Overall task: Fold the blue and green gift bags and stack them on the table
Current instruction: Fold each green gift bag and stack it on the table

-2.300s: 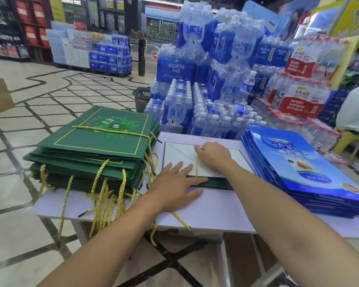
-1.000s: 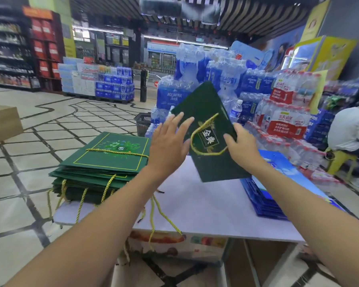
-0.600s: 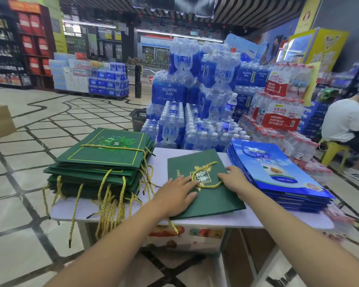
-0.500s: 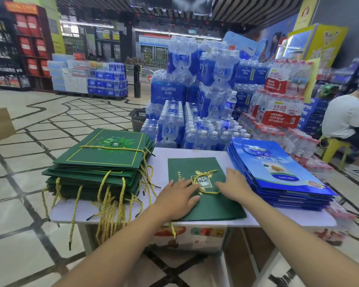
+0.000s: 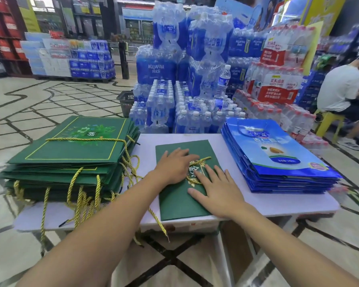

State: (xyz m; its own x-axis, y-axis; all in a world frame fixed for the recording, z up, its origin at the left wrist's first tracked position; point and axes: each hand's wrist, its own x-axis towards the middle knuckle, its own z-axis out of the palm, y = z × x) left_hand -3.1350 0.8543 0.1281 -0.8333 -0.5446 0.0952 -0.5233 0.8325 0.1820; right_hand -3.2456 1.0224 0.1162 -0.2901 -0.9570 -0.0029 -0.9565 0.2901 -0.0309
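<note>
**Green Bag Pressed Flat Between the Two Stacks**

Nearest the camera, two bare forearms are stretched forward and converge on a folded green gift bag [image 5: 174,204]. The bag is laid flat on the table [image 5: 278,201], with its near edge at the table's front lip. A loose length of gold cord [image 5: 158,220] is seen hanging down just below that edge.

The right hand [image 5: 218,189] is laid on the bag's near right part, palm down, fingers straight and spread, nothing grasped. Just beyond it, the left hand [image 5: 174,168] is laid across the bag's middle in the same released way. Its straight fingers are pointed right and touch the cord loop over the gold emblem.

The step in hand is judged to be the flattening of the fold. It would be done well if pressure were spread outward from the bag's centre to its creases. The cord handle should be tucked flat on the bag, so that no lump is left under the next bag. The hanging cord should be gathered in before the bag is lifted.

Left of the bag, a green stack [image 5: 71,154] of folded bags is piled, its cords trailing off the side. Right of the bag, a blue stack [image 5: 278,158] is piled. The green stack is judged to be where the bag belongs.

Beyond the bag, bottled water packs [image 5: 195,79] are heaped on the floor. Far to its right, a seated person [image 5: 340,85] is seen.
</note>
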